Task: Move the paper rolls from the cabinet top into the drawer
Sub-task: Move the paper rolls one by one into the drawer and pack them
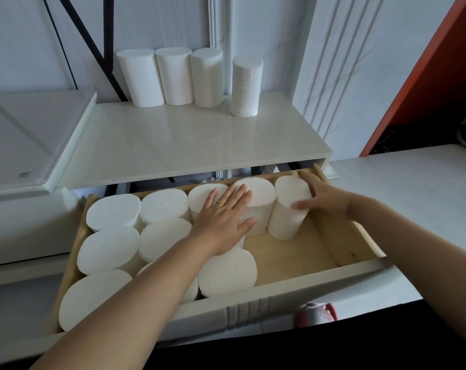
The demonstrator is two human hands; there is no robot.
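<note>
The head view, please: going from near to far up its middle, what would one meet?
White drawer front → white paper rolls standing in the wooden drawer → flat left hand resting on them → glossy white cabinet top → four upright white paper rolls against the wall.

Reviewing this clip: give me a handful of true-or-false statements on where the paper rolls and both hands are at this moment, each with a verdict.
1. Four paper rolls stand upright on the cabinet top. True.
2. The drawer is shut. False: it is pulled open, with bare wood showing at its right end.
3. The left hand lies flat, palm down, on rolls in the drawer. True.
4. The right hand is lifting a roll off the cabinet top. False: it grips the rightmost roll in the drawer's back row.
5. The rolls in the drawer lie on their sides. False: they stand on end.
</note>
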